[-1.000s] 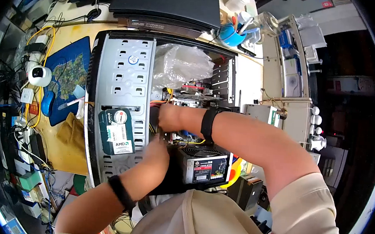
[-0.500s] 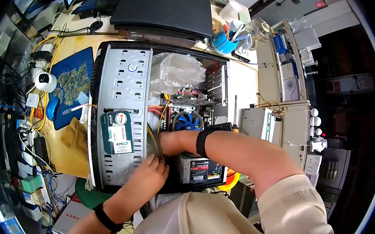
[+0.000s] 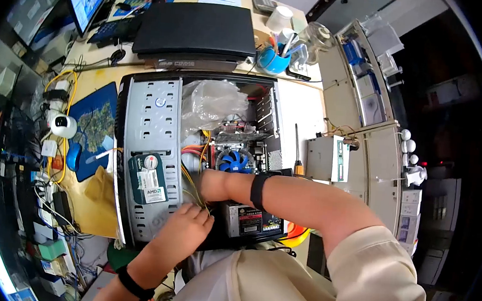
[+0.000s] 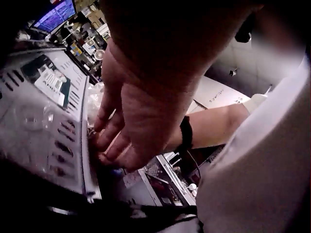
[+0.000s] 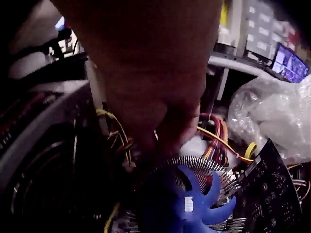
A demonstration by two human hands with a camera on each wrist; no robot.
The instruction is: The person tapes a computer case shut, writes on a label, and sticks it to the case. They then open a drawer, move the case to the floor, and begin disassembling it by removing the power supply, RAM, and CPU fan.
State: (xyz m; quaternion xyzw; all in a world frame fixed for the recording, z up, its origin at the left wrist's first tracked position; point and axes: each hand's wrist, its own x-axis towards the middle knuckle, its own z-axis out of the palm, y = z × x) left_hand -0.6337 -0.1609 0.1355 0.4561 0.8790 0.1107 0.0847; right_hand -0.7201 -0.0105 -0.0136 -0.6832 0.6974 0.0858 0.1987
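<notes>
Inside an open computer case (image 3: 151, 117) lying on its side, both hands are close together beside the drive bay. My left hand (image 3: 183, 228) has its fingers bent over the bay's edge and holds yellow and black power cables (image 3: 188, 176) near their lower end. My right hand (image 3: 213, 186) reaches down past the same cables. Its fingertips are hidden, and I cannot tell whether they grip anything. In the right wrist view, that hand (image 5: 150, 121) is just behind the blue fan (image 5: 194, 206), with yellow wires (image 5: 114, 116) on one side and red and yellow wires (image 5: 219, 138) on the other.
A power supply (image 3: 252, 221) sits in the near right of the case. Clear plastic (image 3: 210, 105) fills the far part. A green AMD package (image 3: 149, 180) lies on the drive bay. A screwdriver (image 3: 298, 164) is to the right, a blue pen holder (image 3: 273, 60) behind.
The right hand has drawn back toward the front of the case, uncovering the blue fan. The left hand has shifted slightly, still by the cables. The head view has tilted up somewhat.
</notes>
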